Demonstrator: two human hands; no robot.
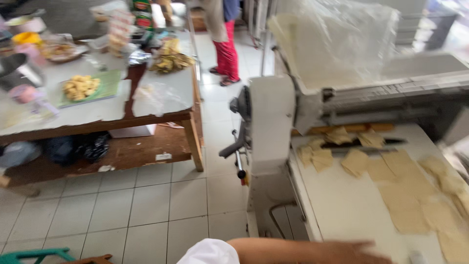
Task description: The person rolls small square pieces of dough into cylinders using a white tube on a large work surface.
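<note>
- One bare hand (359, 252), blurred, reaches in from the bottom edge across the white belt of the dough-sheeting machine (342, 205); I take it for the left, though that is not certain. Its grip cannot be told: the fingers smear, and nothing shows in them.
- The other hand is out of view.
- The flat, pale-yellow strip of rolled dough (405, 195) lies on the belt just beyond the hand, apart from it.
- Its long axis runs from the rollers (361, 128) toward the near right corner, thin and flat all along.
- Judged from this, the dough has been through the rollers and is sheeted; small torn pieces (317, 156) sit loose near the rollers, not gathered.
- To the left stands a wooden tabletop (161, 117) with a green tray of yellow pastries (80, 87); a person in red trousers (227, 54) stands behind.
</note>
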